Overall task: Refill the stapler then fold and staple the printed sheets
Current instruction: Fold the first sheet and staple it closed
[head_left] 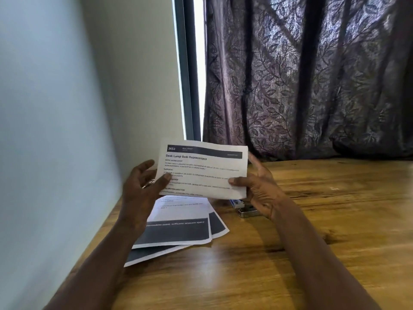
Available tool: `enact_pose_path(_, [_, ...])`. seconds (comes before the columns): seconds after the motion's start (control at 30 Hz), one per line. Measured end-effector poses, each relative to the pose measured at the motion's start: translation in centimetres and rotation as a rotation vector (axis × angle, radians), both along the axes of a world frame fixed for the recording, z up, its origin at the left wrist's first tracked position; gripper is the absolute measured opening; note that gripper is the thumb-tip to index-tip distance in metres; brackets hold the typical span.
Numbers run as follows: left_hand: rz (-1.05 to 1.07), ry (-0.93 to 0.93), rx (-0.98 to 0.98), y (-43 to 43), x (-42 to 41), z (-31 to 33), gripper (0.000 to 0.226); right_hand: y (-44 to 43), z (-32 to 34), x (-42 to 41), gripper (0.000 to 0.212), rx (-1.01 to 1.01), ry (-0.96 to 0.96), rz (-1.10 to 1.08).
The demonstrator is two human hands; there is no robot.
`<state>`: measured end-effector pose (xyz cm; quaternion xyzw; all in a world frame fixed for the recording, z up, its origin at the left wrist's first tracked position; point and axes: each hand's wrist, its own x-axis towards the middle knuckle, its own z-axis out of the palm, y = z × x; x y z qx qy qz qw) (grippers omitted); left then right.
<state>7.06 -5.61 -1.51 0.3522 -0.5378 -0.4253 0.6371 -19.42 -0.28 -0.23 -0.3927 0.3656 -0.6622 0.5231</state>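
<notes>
A folded printed sheet (pixel 203 168) headed "Desk Lamp Bulb Replacement" is held up above the wooden desk (pixel 312 220). My right hand (pixel 259 189) pinches its lower right edge, thumb on the front. My left hand (pixel 143 186) is at its left edge, thumb touching the lower left corner, fingers spread. Under the sheet lie several more printed sheets (pixel 178 231) fanned out flat on the desk. A metal stapler (pixel 247 211) rests on the desk behind my right hand, mostly hidden by the hand and the held sheet.
A pale wall (pixel 55 130) runs close along the desk's left side. A dark leaf-patterned curtain (pixel 301 81) hangs behind the desk, with a bright window gap (pixel 197 63) at its left. Bare wood stretches to the right.
</notes>
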Motion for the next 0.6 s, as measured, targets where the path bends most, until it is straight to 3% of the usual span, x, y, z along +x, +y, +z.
enact_pose_path(0.13, [-0.138, 0.044, 0.067, -0.1, 0.4, 0.4, 0.067, 0.0, -0.2, 0.3, 0.066, 0.004, 0.121, -0.003])
enact_pose_path(0.3, [-0.290, -0.096, 0.123, -0.4, 1.5, 0.5, 0.101, -0.3, -0.4, 0.1, 0.060, -0.030, 0.136, -0.051])
enact_pose_path(0.43, [-0.362, 0.000, 0.229, -0.5, 1.7, 0.2, 0.083, -0.5, -0.9, -0.1, 0.064, -0.005, 0.255, -0.029])
enact_pose_path(0.6, [-0.206, -0.063, 0.186, -0.8, 1.9, 0.3, 0.066, -0.6, -1.1, -0.1, 0.046, 0.007, 0.381, -0.035])
